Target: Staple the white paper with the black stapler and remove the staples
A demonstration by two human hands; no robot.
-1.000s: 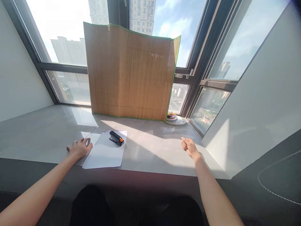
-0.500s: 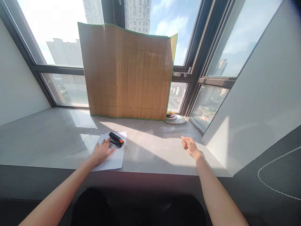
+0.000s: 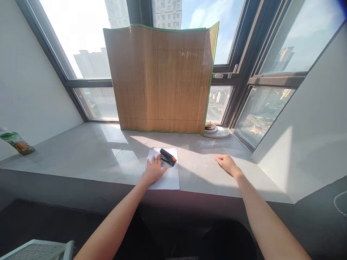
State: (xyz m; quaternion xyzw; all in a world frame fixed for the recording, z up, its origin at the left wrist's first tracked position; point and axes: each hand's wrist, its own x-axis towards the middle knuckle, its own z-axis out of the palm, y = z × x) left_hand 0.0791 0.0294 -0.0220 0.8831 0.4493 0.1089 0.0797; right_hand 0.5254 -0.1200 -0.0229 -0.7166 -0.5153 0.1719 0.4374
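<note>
My left hand (image 3: 154, 171) lies flat with fingers spread on a sheet of white paper (image 3: 169, 180), near the front edge of the pale windowsill (image 3: 200, 180). On the paper rests a black stapler (image 3: 168, 157) with an orange part at its near end. My left fingertips are right beside the stapler, perhaps touching it. Off to the right, my right hand (image 3: 227, 164) is closed, thumb and fingers pressed together, over the sill. Whatever is inside it, if anything, is hidden.
A brown bamboo mat (image 3: 165, 79) with green edging stands against the window. Stacked plates (image 3: 213, 130) sit at its right end. At far left a green-labelled bottle (image 3: 17, 141) leans on the sill. Below left is a pale perforated plastic piece (image 3: 40, 251).
The view has turned left, bringing the bottle in. My left hand, the paper and the stapler have shifted right along the sill. My right hand stays closed, slightly nearer the paper.
</note>
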